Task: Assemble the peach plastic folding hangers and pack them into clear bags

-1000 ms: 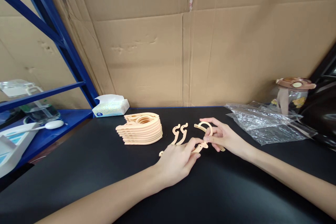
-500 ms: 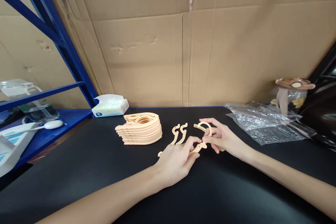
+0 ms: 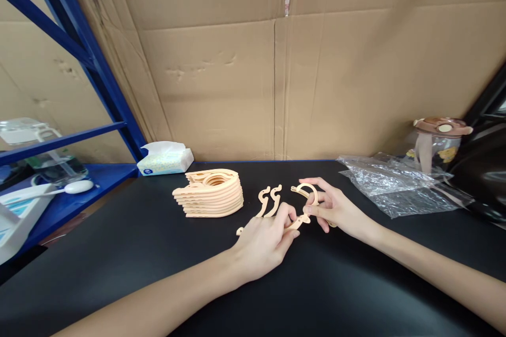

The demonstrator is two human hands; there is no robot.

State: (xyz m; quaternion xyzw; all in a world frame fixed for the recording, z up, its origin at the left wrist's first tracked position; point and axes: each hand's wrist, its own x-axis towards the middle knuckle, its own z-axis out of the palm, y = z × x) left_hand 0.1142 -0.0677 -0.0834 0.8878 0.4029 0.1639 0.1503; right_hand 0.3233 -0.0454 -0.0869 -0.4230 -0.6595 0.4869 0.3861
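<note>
Thumb and fingers of my left hand (image 3: 266, 245) are closed on a slim beige plastic arm (image 3: 294, 225). Its upper end meets a beige curved hook piece (image 3: 315, 195), pinched by my right hand (image 3: 336, 208) near the joint. Another beige piece (image 3: 296, 189) shows behind the hook, partly hidden by my right fingers. Two loose beige curved pieces (image 3: 263, 200) (image 3: 275, 201) lie on the black table just beyond my left hand. A stack of beige folded plastic hangers (image 3: 213, 197) stands to the left.
On the black table (image 3: 158, 263), a tissue pack (image 3: 166, 160) stands at the back left, clear plastic bags (image 3: 395, 184) and a lidded bottle (image 3: 440, 142) at the right. Cardboard (image 3: 217, 89) rises behind; a blue frame (image 3: 106, 95) stands left.
My left hand's fingers have drawn back slightly from the joint and curled more. My right hand holds the hook in nearly the same place.
</note>
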